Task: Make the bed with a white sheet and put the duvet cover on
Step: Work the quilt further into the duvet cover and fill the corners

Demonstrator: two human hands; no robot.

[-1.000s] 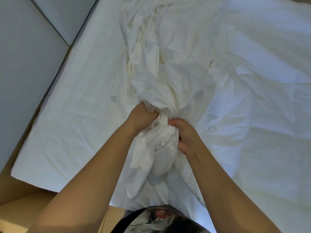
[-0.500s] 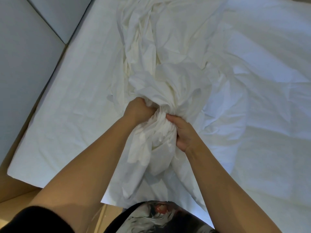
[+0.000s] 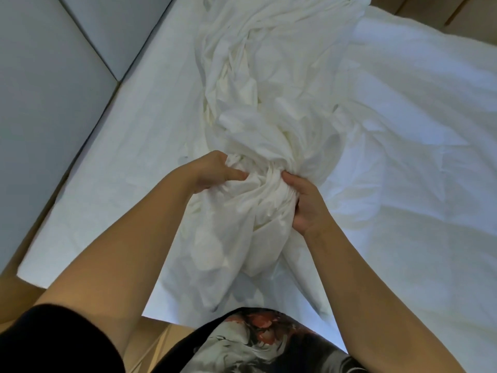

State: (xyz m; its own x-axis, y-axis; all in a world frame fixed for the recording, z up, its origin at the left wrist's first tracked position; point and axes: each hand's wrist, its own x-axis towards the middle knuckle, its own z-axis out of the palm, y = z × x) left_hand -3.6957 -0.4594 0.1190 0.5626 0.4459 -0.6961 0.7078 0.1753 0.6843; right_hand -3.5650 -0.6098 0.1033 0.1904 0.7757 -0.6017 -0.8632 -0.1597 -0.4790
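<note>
The left hand (image 3: 212, 170) and right hand (image 3: 308, 204) have drawn slightly apart on the bunched cover (image 3: 258, 205), so the gathered neck between them is wider. The left thumb now lies stretched across the cloth, and the right hand has slid to the bundle's side.

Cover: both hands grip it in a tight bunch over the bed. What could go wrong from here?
1. The cover is twisted like a rope where the left hand and right hand grip it. Pulling may tighten the twist and make its opening harder to find.
2. It lies across the sheet. Dragging it could rumple the sheet or tug it off the near corner.
</note>
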